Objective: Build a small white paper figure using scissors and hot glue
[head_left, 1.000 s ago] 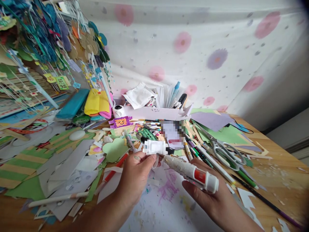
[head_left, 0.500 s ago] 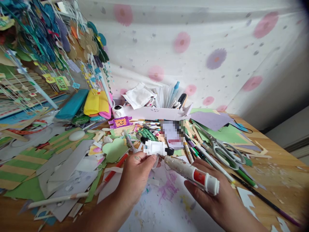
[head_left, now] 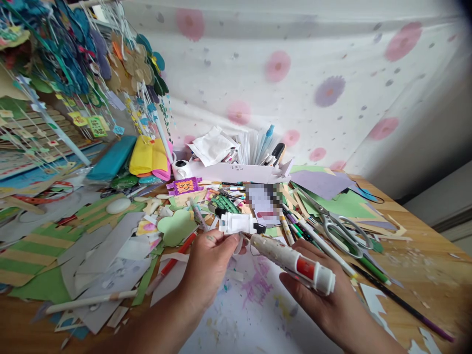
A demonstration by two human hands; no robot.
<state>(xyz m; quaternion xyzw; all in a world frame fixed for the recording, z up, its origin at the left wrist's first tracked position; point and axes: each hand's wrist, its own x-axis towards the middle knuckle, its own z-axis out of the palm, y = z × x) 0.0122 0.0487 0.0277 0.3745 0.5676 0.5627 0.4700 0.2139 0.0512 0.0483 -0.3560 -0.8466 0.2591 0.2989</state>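
Observation:
My left hand (head_left: 214, 263) pinches a small white paper craft piece (head_left: 237, 223) with black ends by its lower edge, between thumb and fingers. A thin pale strip hangs beside the thumb. In my right hand (head_left: 313, 290) is a white hot glue gun (head_left: 282, 255) with a red label. The gun's tip points left and is close to the underside of the paper piece; whether they touch I cannot tell. Below both hands lies a white sheet (head_left: 236, 314) stained with purple and yellow.
Silver scissors (head_left: 334, 223) lie to the right, among pens and paper scraps. A green cloud-shaped cutout (head_left: 177, 227) and a red pen (head_left: 179, 255) are left of my hand. Behind stands a white box (head_left: 228, 173) of supplies. Strung paper ornaments (head_left: 99, 64) hang at upper left.
Both hands keep nearly the same pose. The view has shifted slightly, and the glue gun and paper piece have barely moved.

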